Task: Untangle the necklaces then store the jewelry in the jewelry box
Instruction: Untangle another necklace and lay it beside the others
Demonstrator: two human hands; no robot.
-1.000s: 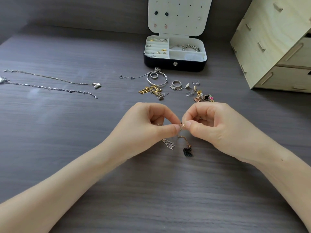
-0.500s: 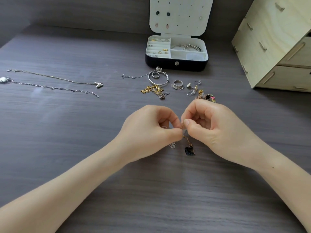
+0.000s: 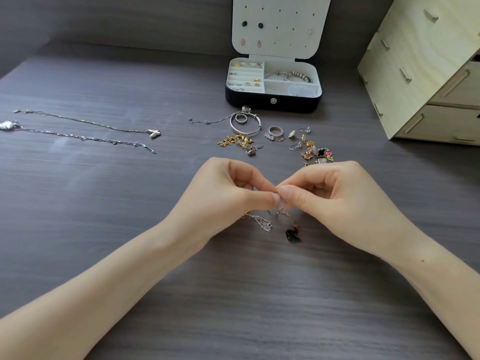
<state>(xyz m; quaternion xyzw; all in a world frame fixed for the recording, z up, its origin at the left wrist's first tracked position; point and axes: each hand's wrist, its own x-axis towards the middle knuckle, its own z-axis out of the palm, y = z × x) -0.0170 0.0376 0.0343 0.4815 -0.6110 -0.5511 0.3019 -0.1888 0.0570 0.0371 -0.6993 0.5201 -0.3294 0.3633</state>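
Left hand (image 3: 223, 196) and right hand (image 3: 330, 201) each pinch the tangled chains (image 3: 281, 213) at what seems a knot, letting the black swan pendant (image 3: 293, 235) dangle free.

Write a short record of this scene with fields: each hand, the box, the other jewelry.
left hand: pinches the tangled chains
right hand: pinches the same chains, fingertips close to the left's
pendants: black swan pendant and silver pendant below the hands
jewelry box: open, lid upright, some pieces inside
far left: two silver necklaces laid straight, apart
before the box: bangle, ring, earrings, loose
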